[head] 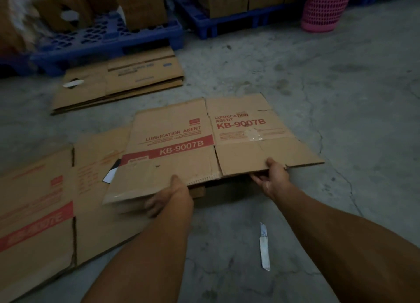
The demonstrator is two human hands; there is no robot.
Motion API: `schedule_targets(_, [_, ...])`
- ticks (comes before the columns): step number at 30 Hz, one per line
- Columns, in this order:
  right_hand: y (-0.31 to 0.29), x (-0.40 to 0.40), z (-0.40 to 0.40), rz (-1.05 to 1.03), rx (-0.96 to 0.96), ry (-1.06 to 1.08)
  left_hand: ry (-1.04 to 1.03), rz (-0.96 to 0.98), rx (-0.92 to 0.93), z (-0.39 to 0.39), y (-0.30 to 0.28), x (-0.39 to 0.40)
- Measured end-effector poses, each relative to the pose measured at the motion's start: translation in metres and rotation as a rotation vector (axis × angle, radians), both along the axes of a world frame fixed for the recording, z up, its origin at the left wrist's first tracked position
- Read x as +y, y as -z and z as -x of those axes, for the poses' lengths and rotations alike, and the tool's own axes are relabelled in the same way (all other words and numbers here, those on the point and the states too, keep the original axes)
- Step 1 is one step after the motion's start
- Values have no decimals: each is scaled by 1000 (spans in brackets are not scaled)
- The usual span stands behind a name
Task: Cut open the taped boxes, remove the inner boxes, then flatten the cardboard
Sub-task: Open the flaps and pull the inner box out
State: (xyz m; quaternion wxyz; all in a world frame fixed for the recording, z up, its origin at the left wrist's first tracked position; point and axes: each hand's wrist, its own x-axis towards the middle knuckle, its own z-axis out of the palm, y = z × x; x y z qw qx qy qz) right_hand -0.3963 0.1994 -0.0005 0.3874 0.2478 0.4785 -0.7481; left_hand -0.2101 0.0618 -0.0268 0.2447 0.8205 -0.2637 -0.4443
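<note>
- The left hand gripped the near edge of the flattened box, thumb on top, fingers curled beneath.
- The right hand pinched a near flap of the same box, thumb on top.
- The box, printed "LUBRICATION AGENT KB-9007B", was held level just above the concrete floor, its left part over another flat sheet lying there.
- A knife lay on the floor between the forearms, touching neither.
- A flat stack lay farther off, beside blue pallets bearing boxes; a pink basket stood far right.
</note>
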Motion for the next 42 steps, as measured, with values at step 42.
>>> schedule_targets(42, [34,-166,-316,-31,-153,-801,-532,191,893,-425,6,-116])
